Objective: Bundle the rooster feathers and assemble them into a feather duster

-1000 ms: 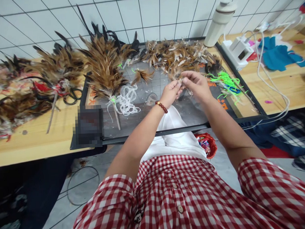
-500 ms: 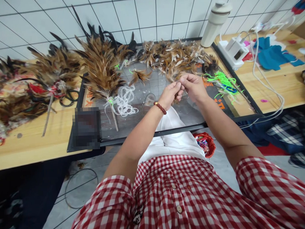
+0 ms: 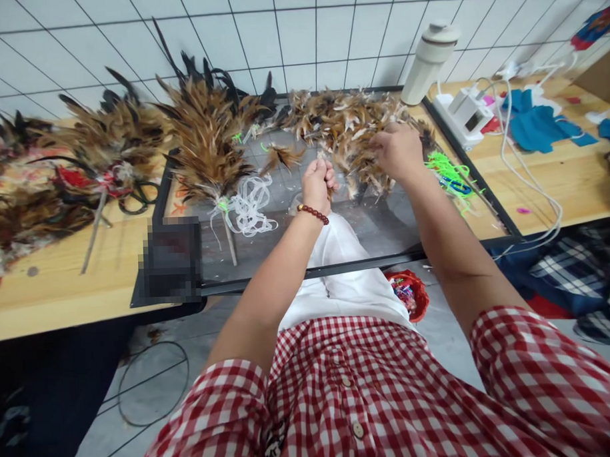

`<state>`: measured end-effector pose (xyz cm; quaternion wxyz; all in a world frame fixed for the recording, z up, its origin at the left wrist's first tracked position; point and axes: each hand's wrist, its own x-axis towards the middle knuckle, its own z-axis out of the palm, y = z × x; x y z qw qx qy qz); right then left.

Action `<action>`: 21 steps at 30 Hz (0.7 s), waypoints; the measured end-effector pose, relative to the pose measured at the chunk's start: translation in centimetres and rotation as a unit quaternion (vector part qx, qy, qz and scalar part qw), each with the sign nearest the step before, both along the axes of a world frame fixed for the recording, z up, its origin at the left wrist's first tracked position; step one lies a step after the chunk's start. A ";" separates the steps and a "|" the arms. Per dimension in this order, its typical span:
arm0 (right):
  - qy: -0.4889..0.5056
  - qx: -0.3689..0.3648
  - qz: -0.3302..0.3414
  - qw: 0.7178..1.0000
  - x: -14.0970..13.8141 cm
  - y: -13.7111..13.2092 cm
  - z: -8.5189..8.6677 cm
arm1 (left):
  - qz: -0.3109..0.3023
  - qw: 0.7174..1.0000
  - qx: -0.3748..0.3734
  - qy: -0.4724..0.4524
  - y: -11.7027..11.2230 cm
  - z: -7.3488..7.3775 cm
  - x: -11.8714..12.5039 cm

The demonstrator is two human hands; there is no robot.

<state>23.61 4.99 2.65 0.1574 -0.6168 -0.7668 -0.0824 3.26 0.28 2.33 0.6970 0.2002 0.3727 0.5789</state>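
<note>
Feathers (image 3: 346, 124) under our right fingers (image 3: 381, 142), grip unclear, seem light, soft, best pinched basally; left fingers (image 3: 328, 172) clamp a tuft (image 3: 330, 193).

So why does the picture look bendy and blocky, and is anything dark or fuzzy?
In the head view, the wall tiles fan out and the bottle leans, probably wide-lens stretching; head view, coarse squares hide a patch at the front left of the black-framed board; head view, the lower-left corner is very dark; head view, fine detail in the feather pile looks soft.
</note>
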 end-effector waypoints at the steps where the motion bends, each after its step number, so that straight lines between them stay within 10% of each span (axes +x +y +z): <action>1: -0.031 -0.017 -0.020 0.999 -0.4 0.2 0.3 | 0.002 1.000 0.000 0.001 0.0 0.0 0.0; 6: 0.055 0.046 -0.033 0.997 -0.7 -0.5 0.8 | 0.011 1.000 -0.007 0.002 0.0 0.2 -0.1; 12: 0.261 0.148 0.131 0.945 -1.3 -2.8 -1.6 | 0.002 1.000 0.001 0.018 -0.2 0.1 0.3; 21: 0.266 0.068 0.155 0.949 -4.5 -4.3 -1.5 | -0.069 0.997 0.015 -0.043 -0.6 -1.1 1.6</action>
